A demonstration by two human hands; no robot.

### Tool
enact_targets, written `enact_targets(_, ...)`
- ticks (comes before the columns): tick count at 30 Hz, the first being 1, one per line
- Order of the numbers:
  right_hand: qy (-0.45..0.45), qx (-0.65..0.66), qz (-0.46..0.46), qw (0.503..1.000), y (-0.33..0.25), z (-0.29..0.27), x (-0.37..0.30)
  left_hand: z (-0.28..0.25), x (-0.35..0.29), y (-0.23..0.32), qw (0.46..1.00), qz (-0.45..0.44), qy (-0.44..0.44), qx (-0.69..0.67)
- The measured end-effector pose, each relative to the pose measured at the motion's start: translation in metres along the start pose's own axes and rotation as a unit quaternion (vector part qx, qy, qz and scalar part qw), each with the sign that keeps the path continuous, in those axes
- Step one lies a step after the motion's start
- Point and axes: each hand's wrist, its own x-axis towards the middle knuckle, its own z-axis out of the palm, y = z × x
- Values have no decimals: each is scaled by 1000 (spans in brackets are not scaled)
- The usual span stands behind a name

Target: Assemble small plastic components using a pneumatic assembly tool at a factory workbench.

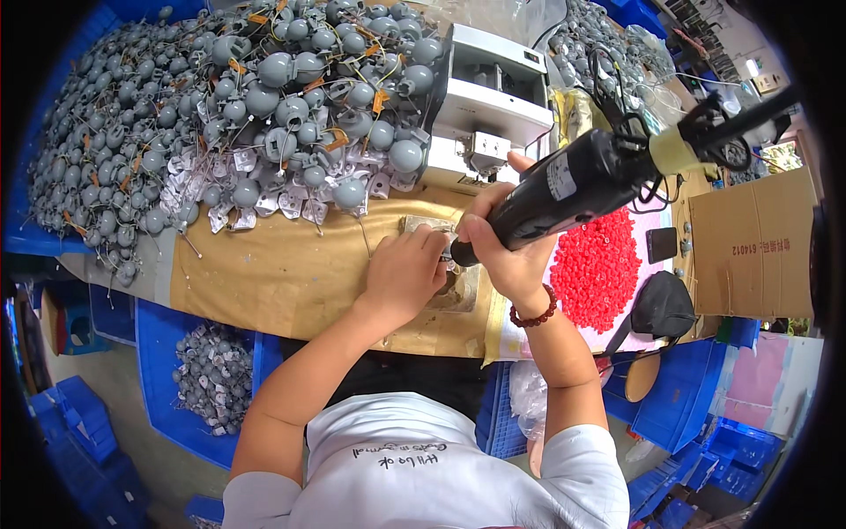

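Note:
My right hand (504,251) is wrapped round a black electric screwdriver (582,181), which slants down toward the bench with its lower end beside my left hand. My left hand (405,269) is closed, its fingertips pressed together over a small worn block (458,295) on the brown bench covering. Whatever those fingers pinch is hidden by the hand and the driver's end. Just beyond the hands stands a white machine (493,84) with a metal piece at its front.
Grey round parts with wires (291,110) are heaped at the left and back. Small red pieces (599,269) lie in a pile at the right, beside a black pouch (663,304), a phone-like dark slab (662,244) and a cardboard box (753,242). A blue bin (159,353) stands below the bench.

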Motion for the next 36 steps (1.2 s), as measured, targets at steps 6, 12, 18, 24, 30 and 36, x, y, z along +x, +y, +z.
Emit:
enact_targets(6, -62, 1, -46, 997, 13, -3, -13, -8, 3, 0, 999, -17, -37, -16)
enact_targets(12, -44, 16, -76, 996, 16, 4, -17, -5, 2, -1, 999, -11, -31, -9)
enact_targets(18, -91, -57, -95, 990, 20, -5, -22, -4, 1, -2, 1000, -11, -25, -15)
enact_targets(24, -76, -21, -42, 996, 10, -5, -14, -5, 2, 1, 999, -20, -33, -14)
enact_targets(30, 220, -17, 120, 968, 13, -61, 30, -6, -4, 0, 999, -40, -35, 12)
enact_targets(36, 234, -264, 24, 935, 78, -131, 0, -3, -14, -7, 1000, 15, -2, -18)
